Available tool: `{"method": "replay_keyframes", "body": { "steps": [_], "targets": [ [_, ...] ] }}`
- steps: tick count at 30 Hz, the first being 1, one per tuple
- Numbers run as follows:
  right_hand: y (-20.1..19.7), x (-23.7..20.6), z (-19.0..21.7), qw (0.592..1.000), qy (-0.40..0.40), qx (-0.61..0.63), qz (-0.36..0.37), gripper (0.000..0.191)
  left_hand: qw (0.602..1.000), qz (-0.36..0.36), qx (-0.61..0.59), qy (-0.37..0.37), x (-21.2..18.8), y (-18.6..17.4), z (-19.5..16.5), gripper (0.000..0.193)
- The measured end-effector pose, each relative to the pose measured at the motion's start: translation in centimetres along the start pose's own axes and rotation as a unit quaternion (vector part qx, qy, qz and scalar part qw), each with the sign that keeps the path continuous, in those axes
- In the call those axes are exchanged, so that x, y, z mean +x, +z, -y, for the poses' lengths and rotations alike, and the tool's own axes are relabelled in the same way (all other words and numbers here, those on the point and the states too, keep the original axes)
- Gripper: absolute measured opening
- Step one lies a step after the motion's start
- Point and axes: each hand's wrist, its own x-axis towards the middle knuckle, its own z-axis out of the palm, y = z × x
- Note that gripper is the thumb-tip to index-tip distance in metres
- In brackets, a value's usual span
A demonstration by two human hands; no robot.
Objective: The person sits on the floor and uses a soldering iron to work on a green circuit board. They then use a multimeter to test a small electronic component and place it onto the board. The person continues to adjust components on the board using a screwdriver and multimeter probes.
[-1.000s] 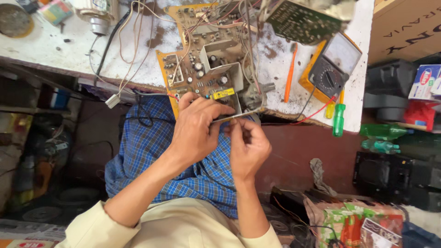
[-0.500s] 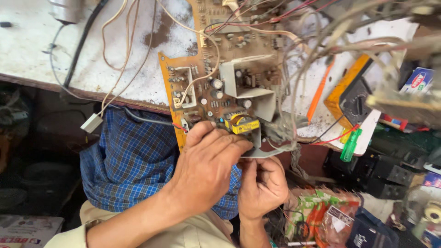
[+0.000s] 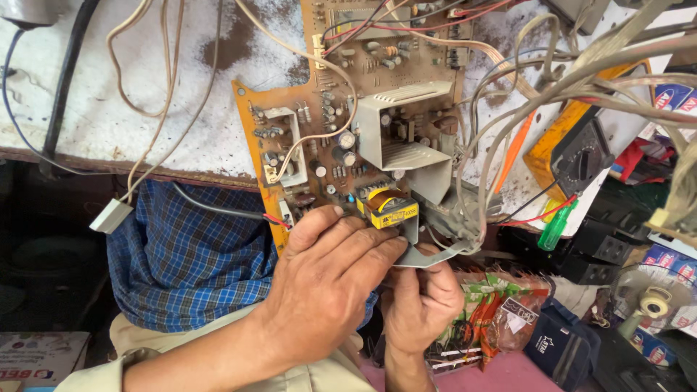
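A brown circuit board (image 3: 327, 145) lies on a worn white bench and overhangs its near edge. It carries a yellow-taped transformer (image 3: 390, 207) and a grey metal heat sink (image 3: 406, 138). My left hand (image 3: 327, 283) grips the board's near edge, fingertips just below the transformer. My right hand (image 3: 422, 297) sits under that edge, pinching a grey flat ribbon cable (image 3: 428, 254) that curls off the board. The two hands touch each other. A grey wire bundle (image 3: 508, 131) loops from the board to the right.
A yellow-cased multimeter (image 3: 573, 152), an orange tool (image 3: 517, 149) and a green-handled screwdriver (image 3: 555, 226) lie right of the board. A blue checked cloth (image 3: 181, 261) covers my lap. A white connector (image 3: 110, 215) dangles at left. Bagged packets (image 3: 494, 319) and a small fan (image 3: 650, 297) sit lower right.
The view has closed in on the board, which now fills more of the frame. Both hands stay at its near edge, the right one still on the grey cable.
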Motion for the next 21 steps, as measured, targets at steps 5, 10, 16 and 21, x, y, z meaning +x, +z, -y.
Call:
{"method": "replay_keyframes", "body": {
  "steps": [5,10,16,21],
  "targets": [
    [0.8,-0.3,-0.9,0.988,-0.108,-0.11,-0.032,0.006,1.0,0.005,0.012,0.004,-0.2,0.2,-0.3,0.038],
    [0.7,-0.7,-0.7,0.989,-0.099,-0.103,-0.036,0.003,1.0,-0.001,0.017,0.01,-0.5,0.4,-0.7,0.036],
    [0.4,-0.8,-0.7,0.997,-0.066,-0.034,-0.021,0.002,1.0,-0.009,0.017,0.019,-0.4,0.4,-0.8,0.032],
    [-0.8,-1.0,-1.4,0.997,-0.053,-0.047,-0.027,0.003,0.998,-0.028,0.032,0.039,-1.0,0.6,-0.9,0.031]
  ]
}}
